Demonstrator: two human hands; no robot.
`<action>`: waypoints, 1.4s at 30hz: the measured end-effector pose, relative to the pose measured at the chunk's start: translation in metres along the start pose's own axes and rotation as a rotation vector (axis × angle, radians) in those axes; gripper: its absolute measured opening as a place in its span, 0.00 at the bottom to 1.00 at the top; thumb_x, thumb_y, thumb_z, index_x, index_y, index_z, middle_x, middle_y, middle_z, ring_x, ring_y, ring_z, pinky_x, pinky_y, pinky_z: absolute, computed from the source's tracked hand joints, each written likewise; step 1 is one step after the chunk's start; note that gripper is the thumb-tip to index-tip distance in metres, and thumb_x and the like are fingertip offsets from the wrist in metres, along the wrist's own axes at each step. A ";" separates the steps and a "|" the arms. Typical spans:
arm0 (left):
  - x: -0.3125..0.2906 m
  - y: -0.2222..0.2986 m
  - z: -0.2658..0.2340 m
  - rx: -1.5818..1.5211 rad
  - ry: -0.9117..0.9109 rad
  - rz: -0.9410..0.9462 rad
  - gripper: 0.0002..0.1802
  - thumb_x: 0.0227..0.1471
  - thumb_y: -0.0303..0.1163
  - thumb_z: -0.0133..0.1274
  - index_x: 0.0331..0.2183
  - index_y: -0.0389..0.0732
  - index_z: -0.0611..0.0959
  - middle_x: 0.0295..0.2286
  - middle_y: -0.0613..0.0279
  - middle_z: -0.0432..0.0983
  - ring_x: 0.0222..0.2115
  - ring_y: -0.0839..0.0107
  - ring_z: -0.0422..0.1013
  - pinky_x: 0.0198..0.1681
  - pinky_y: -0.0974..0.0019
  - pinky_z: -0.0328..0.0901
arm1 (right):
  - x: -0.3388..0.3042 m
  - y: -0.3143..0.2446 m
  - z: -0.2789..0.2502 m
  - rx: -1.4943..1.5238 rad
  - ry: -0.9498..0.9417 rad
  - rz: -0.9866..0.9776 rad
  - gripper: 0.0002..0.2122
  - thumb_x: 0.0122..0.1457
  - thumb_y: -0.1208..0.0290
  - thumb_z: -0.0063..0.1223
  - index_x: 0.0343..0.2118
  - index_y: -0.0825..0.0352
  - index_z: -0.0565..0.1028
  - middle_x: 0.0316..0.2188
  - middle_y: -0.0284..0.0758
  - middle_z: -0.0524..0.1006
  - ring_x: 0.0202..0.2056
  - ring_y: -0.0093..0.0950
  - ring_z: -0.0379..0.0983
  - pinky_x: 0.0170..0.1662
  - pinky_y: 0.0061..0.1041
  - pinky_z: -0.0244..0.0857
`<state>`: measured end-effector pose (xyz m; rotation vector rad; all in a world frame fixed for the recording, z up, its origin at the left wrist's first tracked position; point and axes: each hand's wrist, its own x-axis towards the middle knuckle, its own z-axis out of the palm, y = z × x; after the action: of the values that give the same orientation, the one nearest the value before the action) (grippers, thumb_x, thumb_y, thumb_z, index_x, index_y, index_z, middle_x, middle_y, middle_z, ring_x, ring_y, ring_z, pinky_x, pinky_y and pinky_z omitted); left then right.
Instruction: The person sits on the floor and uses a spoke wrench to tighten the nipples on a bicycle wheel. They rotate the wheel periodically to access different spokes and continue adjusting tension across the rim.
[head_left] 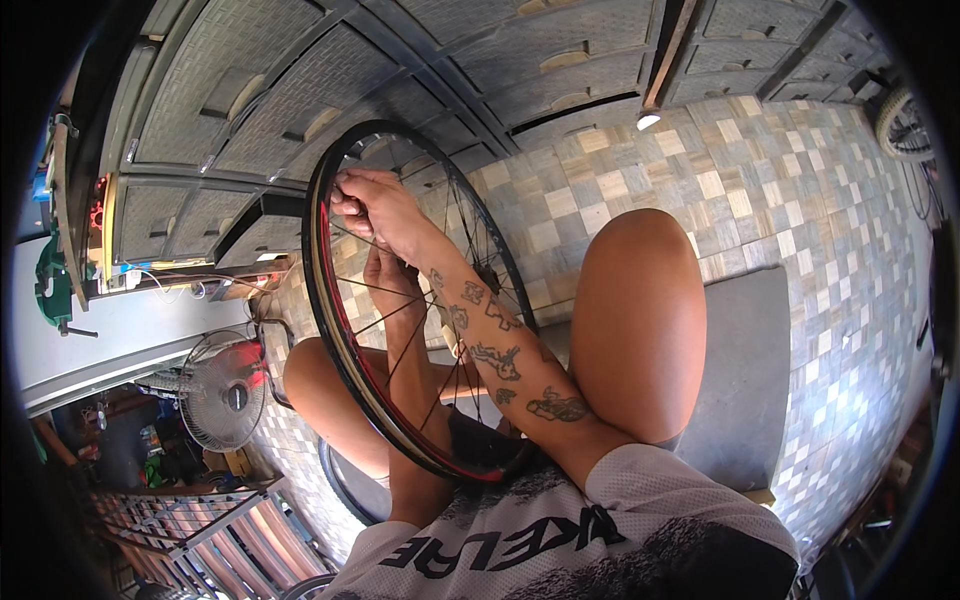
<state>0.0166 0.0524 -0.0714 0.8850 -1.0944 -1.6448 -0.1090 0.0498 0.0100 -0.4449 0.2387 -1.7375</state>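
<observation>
A bicycle wheel (312,250) stands upright and tilted between my knees, its lower edge against my lap. Its rim is black with red and tan bands, and thin dark spokes run to a hub at the right. My right hand (382,212) reaches over the wheel, its fingers curled together by the inner side of the rim. Just below it, my left hand (393,280) comes up behind several spokes with its fingertips pinched. Whatever the fingers of either hand grip is too small or hidden to make out.
Grey woven-pattern drawers (340,90) line the far side. At left are a green vise (55,275) on a white bench and a standing fan (228,395). Another wheel (335,485) lies low by my left leg. A grey mat (745,370) covers the tiled floor at right.
</observation>
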 end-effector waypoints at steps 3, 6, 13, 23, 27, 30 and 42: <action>0.000 0.000 -0.001 0.009 0.025 -0.022 0.18 0.65 0.43 0.53 0.41 0.35 0.80 0.34 0.64 0.79 0.34 0.76 0.75 0.39 0.69 0.72 | 0.001 0.000 0.002 -0.034 0.023 -0.023 0.10 0.67 0.67 0.45 0.35 0.68 0.73 0.23 0.24 0.66 0.21 0.15 0.58 0.23 0.15 0.51; 0.000 0.000 -0.001 -0.005 0.008 -0.023 0.19 0.65 0.43 0.52 0.41 0.35 0.80 0.34 0.64 0.79 0.34 0.76 0.75 0.38 0.70 0.71 | 0.003 0.000 0.003 -0.012 0.010 -0.017 0.10 0.66 0.67 0.45 0.32 0.68 0.73 0.23 0.25 0.67 0.20 0.15 0.58 0.21 0.16 0.51; -0.001 0.001 -0.001 -0.018 0.034 -0.052 0.19 0.65 0.44 0.52 0.42 0.35 0.79 0.36 0.64 0.78 0.35 0.75 0.75 0.40 0.70 0.71 | 0.005 0.004 0.000 0.034 -0.008 -0.032 0.11 0.66 0.68 0.45 0.30 0.68 0.73 0.22 0.27 0.69 0.19 0.16 0.61 0.20 0.17 0.52; -0.002 0.003 0.003 0.006 0.047 -0.029 0.19 0.66 0.42 0.51 0.44 0.34 0.79 0.37 0.62 0.79 0.36 0.74 0.75 0.41 0.69 0.71 | 0.006 0.008 -0.005 -0.042 -0.012 -0.087 0.11 0.68 0.66 0.46 0.33 0.68 0.75 0.25 0.28 0.72 0.20 0.14 0.59 0.22 0.16 0.52; -0.007 0.008 0.008 0.064 0.130 -0.043 0.19 0.66 0.41 0.50 0.44 0.33 0.79 0.38 0.61 0.79 0.37 0.74 0.75 0.41 0.69 0.71 | 0.007 0.007 -0.005 -0.012 -0.027 -0.039 0.11 0.68 0.66 0.46 0.33 0.69 0.74 0.24 0.27 0.70 0.22 0.15 0.60 0.23 0.16 0.52; -0.006 0.010 0.010 0.058 0.114 -0.041 0.19 0.66 0.42 0.51 0.45 0.33 0.79 0.38 0.61 0.79 0.37 0.73 0.76 0.41 0.68 0.71 | 0.007 0.006 -0.005 -0.042 -0.032 -0.053 0.11 0.68 0.67 0.46 0.33 0.69 0.74 0.24 0.27 0.70 0.23 0.15 0.61 0.24 0.16 0.52; -0.023 0.030 0.015 0.170 0.160 0.064 0.19 0.66 0.43 0.50 0.45 0.35 0.78 0.38 0.59 0.77 0.40 0.69 0.73 0.46 0.59 0.70 | 0.006 0.007 -0.006 -0.029 0.015 -0.042 0.11 0.66 0.67 0.51 0.40 0.71 0.77 0.31 0.31 0.76 0.20 0.11 0.56 0.22 0.13 0.48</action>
<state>0.0188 0.0731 -0.0363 1.0618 -1.1504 -1.4184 -0.1066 0.0421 0.0027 -0.4614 0.2676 -1.7806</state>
